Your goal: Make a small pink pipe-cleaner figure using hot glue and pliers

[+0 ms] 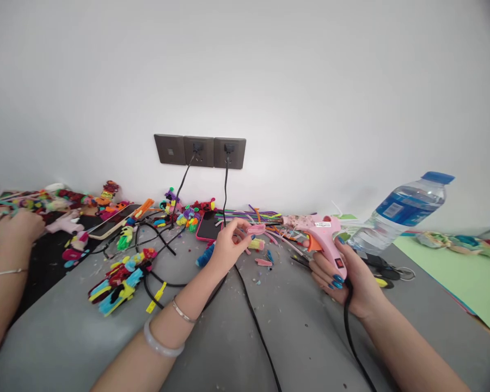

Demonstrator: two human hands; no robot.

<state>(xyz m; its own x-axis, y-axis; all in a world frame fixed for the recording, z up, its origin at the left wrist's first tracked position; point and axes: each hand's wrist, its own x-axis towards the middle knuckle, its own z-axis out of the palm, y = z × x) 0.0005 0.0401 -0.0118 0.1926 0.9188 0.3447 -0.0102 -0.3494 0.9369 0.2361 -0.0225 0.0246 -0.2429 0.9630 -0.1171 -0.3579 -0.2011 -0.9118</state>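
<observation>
My right hand [338,272] is wrapped round a pink hot glue gun [324,234], its nozzle pointing left and its black cord hanging below the handle. Between the fingertips of my left hand [231,245] is a small pink fuzzy piece [256,230], a little left of the nozzle and apart from it. A similar pink piece [263,262] lies on the grey table just beneath. Beyond the gun, loose pipe cleaners [265,212] are strewn along the wall. My right palm is partly hidden behind the gun's handle.
Colourful pipe-cleaner figures [120,280] lie to the left, among black cords [249,305] leading to wall sockets [200,151]. Phones [114,222] rest near the wall. A tilted water bottle [404,209] and green paper [453,277] are at right. Another person's hand [18,226] works at far left.
</observation>
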